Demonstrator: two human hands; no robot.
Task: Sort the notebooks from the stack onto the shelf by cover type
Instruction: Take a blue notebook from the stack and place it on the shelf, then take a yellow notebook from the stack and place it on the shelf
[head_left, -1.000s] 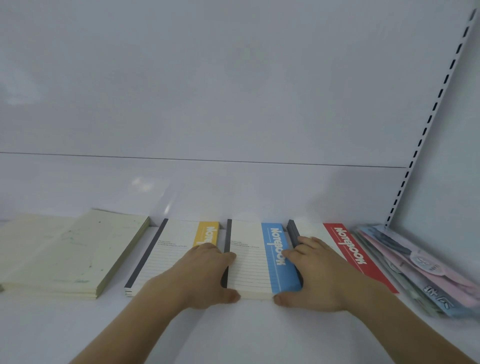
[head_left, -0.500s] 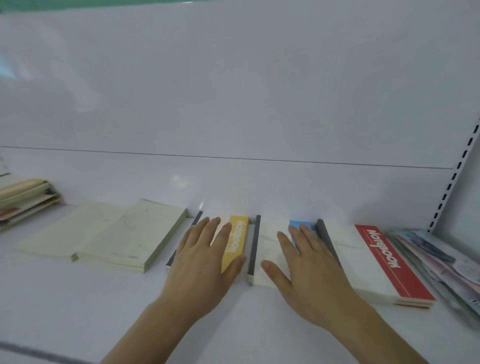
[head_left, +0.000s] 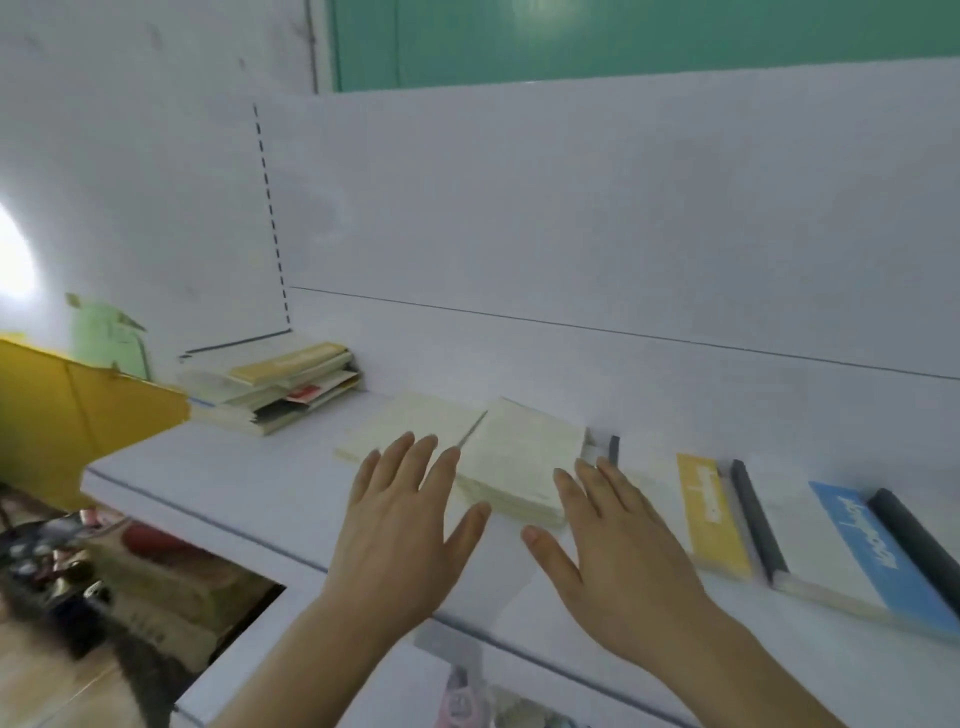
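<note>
Head view, one frame. Nearest to me, both forearms enter from the bottom edge. Left hand (head_left: 402, 525) at centre frame: palm down, fingers straight and spread, nothing held; fingertips lie over the near edge of the pale cream notebooks. I cannot tell whether they touch. Right hand (head_left: 605, 545) just right of it, likewise flat and spread, holding nothing, fingertips near the right cream pile's corner.

White shelf (head_left: 234, 483) runs from centre left to the lower right. On it, mid-frame: two cream-cover piles (head_left: 514, 457) side by side. Right of these, flat in a row toward the right edge: yellow-band notebook (head_left: 711, 512) with dark spine, then blue-band notebook (head_left: 862, 551), then another dark spine cut off by the frame.

Further back, upper left of the shelf: the mixed stack (head_left: 275, 387) of notebooks, untidy, against the back panel.

Lower left, below shelf level: blurred clutter, not identifiable. Yellow panel (head_left: 62, 415) at far left.
</note>
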